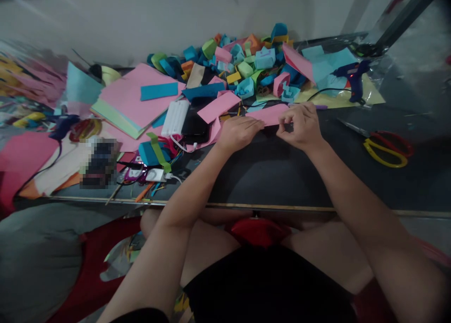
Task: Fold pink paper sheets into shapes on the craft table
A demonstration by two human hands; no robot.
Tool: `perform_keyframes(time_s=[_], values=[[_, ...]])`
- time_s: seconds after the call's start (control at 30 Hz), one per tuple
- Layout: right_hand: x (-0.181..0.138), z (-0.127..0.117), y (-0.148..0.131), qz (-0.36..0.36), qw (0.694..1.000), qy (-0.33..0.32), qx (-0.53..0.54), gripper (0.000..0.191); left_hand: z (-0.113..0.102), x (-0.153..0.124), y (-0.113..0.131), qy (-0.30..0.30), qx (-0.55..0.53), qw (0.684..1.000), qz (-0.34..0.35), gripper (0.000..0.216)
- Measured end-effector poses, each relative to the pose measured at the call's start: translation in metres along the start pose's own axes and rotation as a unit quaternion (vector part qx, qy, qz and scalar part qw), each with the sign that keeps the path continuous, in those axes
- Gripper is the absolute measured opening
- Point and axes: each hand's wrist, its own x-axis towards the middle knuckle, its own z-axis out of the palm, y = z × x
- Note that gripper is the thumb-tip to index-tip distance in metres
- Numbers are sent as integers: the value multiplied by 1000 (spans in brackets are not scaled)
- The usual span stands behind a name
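Observation:
A pink paper strip (269, 114) lies on the dark table (268, 172) in front of me. My left hand (237, 132) rests on the strip's left end, fingers curled down onto it. My right hand (299, 125) pinches the strip's right end between thumb and fingers. Both hands meet over the paper near the table's middle.
A heap of folded coloured paper pieces (246, 59) lies behind. Pink paper sheets (134, 97), a white power bank (175, 117) and a black phone (194, 125) sit at left. A blue glue gun (354, 76) and red-yellow scissors (385, 149) lie at right.

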Motion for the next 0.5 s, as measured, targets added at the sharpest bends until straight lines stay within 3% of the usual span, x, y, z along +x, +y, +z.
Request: perform_keyframes(time_s=[0.23,0.5], values=[[-2,-8,18,9,999,14,-29,35,1,-7,-13,-21,-18,999,-31,26],[-4,-29,40,-9,995,56,-88,17,2,-10,-23,-23,-42,997,-58,26]])
